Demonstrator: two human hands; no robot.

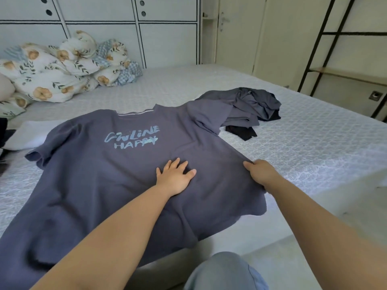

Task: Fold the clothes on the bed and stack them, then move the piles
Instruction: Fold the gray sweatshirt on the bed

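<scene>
A slate-blue T-shirt [109, 181] with light blue lettering lies spread face up on the bed [314, 143], collar away from me. My left hand [174, 176] presses flat on its middle with fingers spread. At the shirt's right side edge, my right hand [260, 171] pinches the fabric. Beyond the right sleeve sits a crumpled heap of grey and black clothes [249, 107]. White folded cloth [27, 135] lies under the left sleeve.
A bunched floral duvet [62, 68] lies at the head of the bed on the left. Dark garments [3, 132] show at the far left edge. A black metal shelf frame [326, 51] stands to the right, and my knee [224, 271] is against the bed's near edge.
</scene>
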